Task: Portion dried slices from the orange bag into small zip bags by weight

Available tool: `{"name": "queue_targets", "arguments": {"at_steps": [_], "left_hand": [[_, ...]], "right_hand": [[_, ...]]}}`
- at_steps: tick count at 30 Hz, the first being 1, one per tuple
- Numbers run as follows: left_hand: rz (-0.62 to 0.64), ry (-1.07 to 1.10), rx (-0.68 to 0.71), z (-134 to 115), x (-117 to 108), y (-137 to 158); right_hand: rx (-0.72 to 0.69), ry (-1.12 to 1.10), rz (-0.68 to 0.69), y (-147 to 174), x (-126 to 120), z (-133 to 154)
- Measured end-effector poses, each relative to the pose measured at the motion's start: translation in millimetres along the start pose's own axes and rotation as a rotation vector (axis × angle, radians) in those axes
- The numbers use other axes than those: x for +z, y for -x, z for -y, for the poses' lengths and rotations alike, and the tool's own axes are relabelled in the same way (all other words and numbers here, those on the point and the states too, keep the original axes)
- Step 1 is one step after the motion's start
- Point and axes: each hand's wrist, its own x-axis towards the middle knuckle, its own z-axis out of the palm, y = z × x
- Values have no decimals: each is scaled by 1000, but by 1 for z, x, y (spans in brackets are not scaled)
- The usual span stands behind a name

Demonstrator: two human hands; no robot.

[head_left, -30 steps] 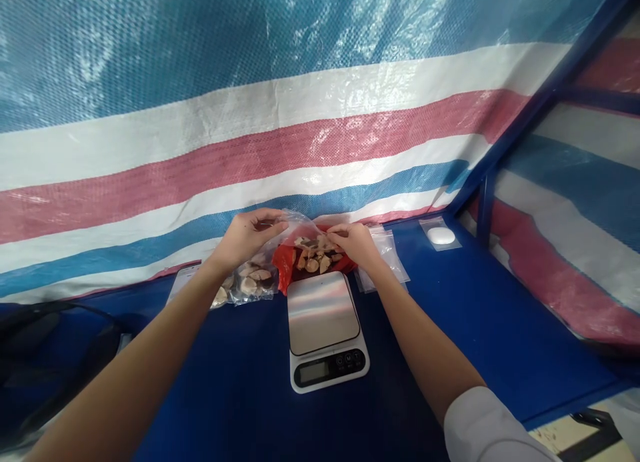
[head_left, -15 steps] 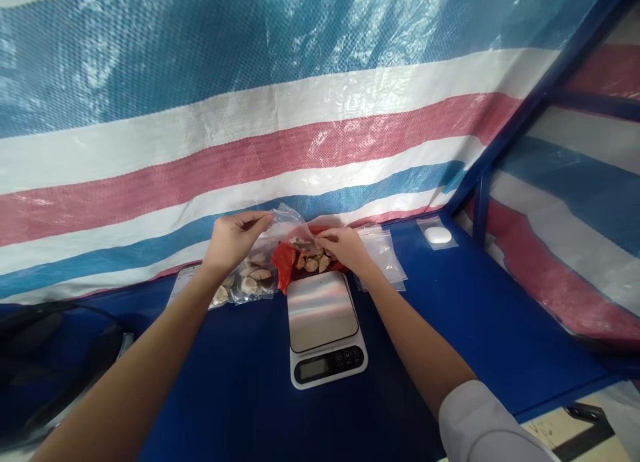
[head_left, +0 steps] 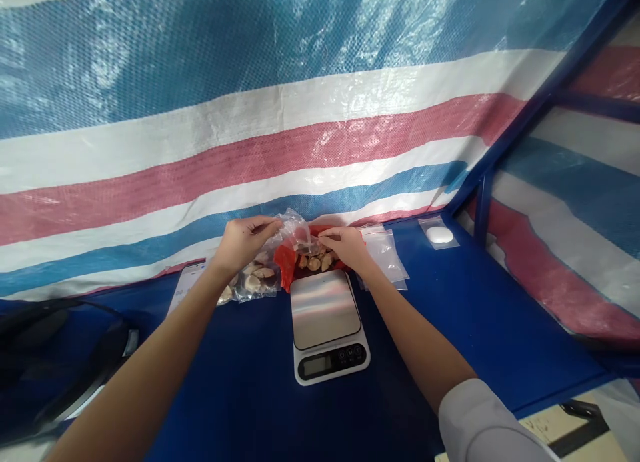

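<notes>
My left hand (head_left: 246, 243) pinches one side of a clear plastic bag (head_left: 296, 225), thumb against fingers. My right hand (head_left: 347, 246) is closed on the bag's other side. Below the bag, an opened red plastic bag (head_left: 285, 263) holds several brownish dried slices (head_left: 314, 263). Left of it lie clear bags of pale slices (head_left: 257, 281), partly behind my left arm. Nearer to me stands a white digital scale (head_left: 330, 315) with a bare metal plate; its display shows no figures I can read.
Flat clear zip bags (head_left: 387, 257) lie right of my right hand. Farther right is a small bag with a white oval object (head_left: 440, 235). A phone (head_left: 187, 282) rests behind my left forearm, and black straps (head_left: 107, 349) lie at left. A striped sheet (head_left: 300, 142) hangs behind the blue table (head_left: 480, 315).
My left hand has moved slightly right and down, nearer to my right hand, and the clear bag between them has bunched up. The view has shifted a little.
</notes>
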Motion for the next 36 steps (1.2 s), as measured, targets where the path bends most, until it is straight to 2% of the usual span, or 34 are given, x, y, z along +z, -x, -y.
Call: {"name": "queue_targets", "arguments": {"at_steps": [6, 11, 14, 18, 22, 24, 27, 29, 36], "left_hand": [[-54, 13, -2, 4, 0, 1], [5, 56, 20, 5, 3, 3], [-9, 72, 41, 5, 2, 3], [-92, 84, 38, 4, -1, 1], [-64, 114, 31, 3, 1, 2], [-35, 101, 25, 5, 2, 4], [-10, 68, 9, 8, 3, 6], [-14, 64, -3, 10, 1, 7], [-25, 122, -22, 13, -8, 8]], "right_hand": [[-2, -29, -17, 1, 3, -2], [109, -226, 0, 3, 11, -1], [129, -290, 31, 4, 13, -1], [150, -312, -18, 4, 6, 1], [146, -316, -88, 2, -2, 1], [102, -231, -101, 1, -3, -1], [37, -75, -44, 1, 1, -6], [18, -46, 20, 2, 4, -8], [85, -242, 97, 1, 3, -10]]}}
